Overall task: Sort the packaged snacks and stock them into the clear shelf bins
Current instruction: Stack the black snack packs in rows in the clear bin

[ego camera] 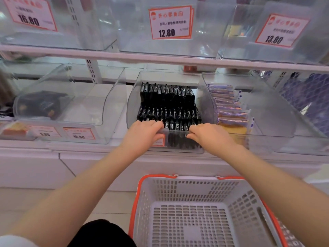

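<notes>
1. Hands at the front lip of the middle clear bin: left hand and right hand sit side by side, a short gap between them, both knuckles-up.
2. Left hand: fingers curled over the bin's front edge, tips among the front row of black snack packets. Whether it pinches a packet cannot be told.
3. Right hand: fingers likewise curled at the front edge, tips touching the front row. Grip on any single packet cannot be told.
4. Black snack packets stand upright in rows inside the bin, filling it from just beyond the fingertips to the back wall.
5. Right of the right hand: a neighbouring bin holding purple packets, stacked on edge.
6. Left of the left hand: a clear bin with a few dark packets at its far left.
7. Below both forearms: a white basket with orange rim.
8. Above the hands: a price label reading 12.80.
</notes>
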{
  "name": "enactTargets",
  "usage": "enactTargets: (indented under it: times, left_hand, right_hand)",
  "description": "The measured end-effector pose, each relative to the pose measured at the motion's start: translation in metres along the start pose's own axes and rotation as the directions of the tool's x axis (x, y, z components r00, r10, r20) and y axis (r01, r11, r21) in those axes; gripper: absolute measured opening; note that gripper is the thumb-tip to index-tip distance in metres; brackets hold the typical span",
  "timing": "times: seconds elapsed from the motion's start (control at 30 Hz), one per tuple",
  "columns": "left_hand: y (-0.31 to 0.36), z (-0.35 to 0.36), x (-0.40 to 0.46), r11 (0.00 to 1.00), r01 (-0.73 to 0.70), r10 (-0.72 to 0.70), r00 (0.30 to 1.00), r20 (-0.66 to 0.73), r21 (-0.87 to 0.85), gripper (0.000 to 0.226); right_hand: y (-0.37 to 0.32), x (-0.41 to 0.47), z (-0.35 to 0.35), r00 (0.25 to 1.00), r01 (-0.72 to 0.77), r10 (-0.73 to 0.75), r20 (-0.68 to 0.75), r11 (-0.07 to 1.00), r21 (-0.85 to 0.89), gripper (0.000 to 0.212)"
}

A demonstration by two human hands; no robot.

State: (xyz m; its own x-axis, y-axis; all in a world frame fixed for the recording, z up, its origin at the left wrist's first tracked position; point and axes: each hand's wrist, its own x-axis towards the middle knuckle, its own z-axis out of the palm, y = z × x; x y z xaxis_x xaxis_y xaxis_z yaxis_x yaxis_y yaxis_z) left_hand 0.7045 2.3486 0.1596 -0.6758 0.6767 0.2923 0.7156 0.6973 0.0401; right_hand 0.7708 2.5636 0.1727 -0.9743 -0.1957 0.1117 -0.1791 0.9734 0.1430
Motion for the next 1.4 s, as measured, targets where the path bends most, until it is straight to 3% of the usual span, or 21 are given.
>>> enactTargets:
  times: [0.1, 0.2, 0.33, 0.4, 0.5, 0.63, 0.73, 0.83, 0.93, 1.03, 1.13, 1.23, 1.3, 1.4]
  left_hand:
    - [-0.003, 0.001, 0.011, 0.999, 0.028, -0.028, 1.000, 0.004, -0.022, 0.028]
    - [-0.005, 0.003, 0.021, 0.995, 0.097, -0.094, 0.990, 0.109, -0.016, 0.030]
    - [-0.007, 0.009, 0.013, 0.999, 0.046, -0.048, 0.992, 0.120, 0.015, 0.029]
    - [-0.009, 0.011, 0.004, 0.999, -0.044, 0.045, 0.999, 0.029, -0.023, 0.024]
    - [-0.009, 0.010, -0.001, 0.988, -0.146, 0.143, 0.988, -0.064, -0.051, 0.017]
    - [-0.010, 0.005, 0.006, 0.994, -0.055, 0.061, 0.996, 0.063, -0.098, 0.029]
    - [-0.009, 0.000, 0.023, 0.983, 0.013, 0.011, 0.992, 0.128, -0.181, 0.042]
    - [0.002, 0.003, 0.051, 0.950, -0.015, 0.067, 0.985, 0.156, -0.311, 0.038]
    - [0.015, 0.008, 0.082, 0.929, -0.040, 0.137, 0.961, 0.242, -0.368, 0.022]
    - [0.022, 0.016, 0.109, 0.940, -0.038, 0.178, 0.904, 0.389, -0.340, 0.033]
    - [0.026, 0.024, 0.123, 0.966, -0.072, 0.183, 0.869, 0.460, -0.250, 0.057]
    - [0.030, 0.032, 0.124, 0.977, -0.080, 0.170, 0.855, 0.490, -0.200, 0.081]
    - [0.030, 0.035, 0.122, 0.983, -0.080, 0.153, 0.855, 0.496, -0.165, 0.088]
    - [0.027, 0.039, 0.118, 0.984, -0.099, 0.159, 0.869, 0.468, -0.149, 0.085]
  right_hand:
    - [0.001, 0.011, -0.001, 0.998, -0.066, 0.066, -0.011, 0.998, -0.022, 0.032]
    - [0.004, 0.022, -0.006, 0.991, -0.123, 0.123, 0.050, 0.992, 0.005, 0.029]
    - [0.015, 0.019, -0.009, 0.985, -0.002, -0.004, 0.172, 0.999, 0.033, 0.002]
    - [0.012, 0.010, -0.002, 0.985, 0.046, -0.046, 0.164, 0.999, 0.000, 0.016]
    - [0.008, -0.003, 0.012, 0.998, 0.044, -0.040, 0.052, 0.997, -0.066, 0.018]
    - [0.008, -0.005, 0.017, 0.999, 0.038, -0.039, -0.021, 0.999, -0.027, 0.021]
    - [0.010, -0.006, 0.007, 0.984, 0.105, -0.086, -0.157, 0.988, 0.117, 0.018]
    - [0.028, -0.007, -0.003, 0.902, 0.027, 0.114, -0.416, 0.947, 0.319, 0.014]
    - [0.059, 0.000, -0.006, 0.889, -0.212, 0.368, -0.271, 0.857, 0.469, 0.017]
    - [0.088, 0.010, -0.009, 0.904, -0.313, 0.414, -0.111, 0.815, 0.488, 0.039]
    - [0.107, 0.021, -0.010, 0.933, -0.332, 0.359, 0.017, 0.843, 0.424, 0.058]
    - [0.112, 0.025, -0.002, 0.955, -0.260, 0.201, 0.218, 0.921, 0.291, 0.080]
    - [0.111, 0.026, 0.007, 0.949, -0.220, 0.163, 0.270, 0.956, 0.195, 0.089]
    - [0.111, 0.023, 0.010, 0.969, -0.171, 0.137, 0.207, 0.972, 0.160, 0.070]
